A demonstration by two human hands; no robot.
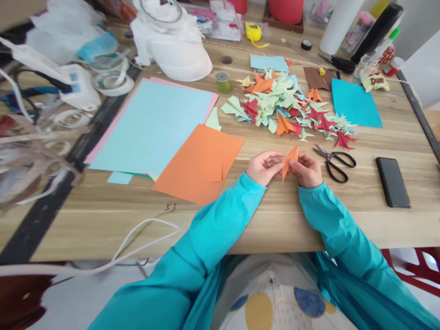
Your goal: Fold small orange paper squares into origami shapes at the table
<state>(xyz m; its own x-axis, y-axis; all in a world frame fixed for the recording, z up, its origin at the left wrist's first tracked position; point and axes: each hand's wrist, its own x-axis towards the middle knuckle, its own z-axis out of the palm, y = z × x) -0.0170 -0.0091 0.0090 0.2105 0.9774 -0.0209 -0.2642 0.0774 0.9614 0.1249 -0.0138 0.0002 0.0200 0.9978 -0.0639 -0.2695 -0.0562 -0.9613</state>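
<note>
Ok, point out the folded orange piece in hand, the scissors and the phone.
Folded orange piece (288, 162): head view, its middle.
Scissors (329, 156): head view, on the pivot.
Phone (393, 182): head view, middle of its upper face.

Phone (393, 182) lies right of the right hand (309, 169), black tape roll (306, 44) sits well beyond it, yellow tape measure (253, 32) and white cap (184, 57) well beyond the left hand (263, 167).

Between 2 hands (264, 167) (310, 170) sits a paper piece (289, 158); scissors (329, 156) (left of the phone (393, 182)) lie right, a pile (275, 98) behind.
</note>
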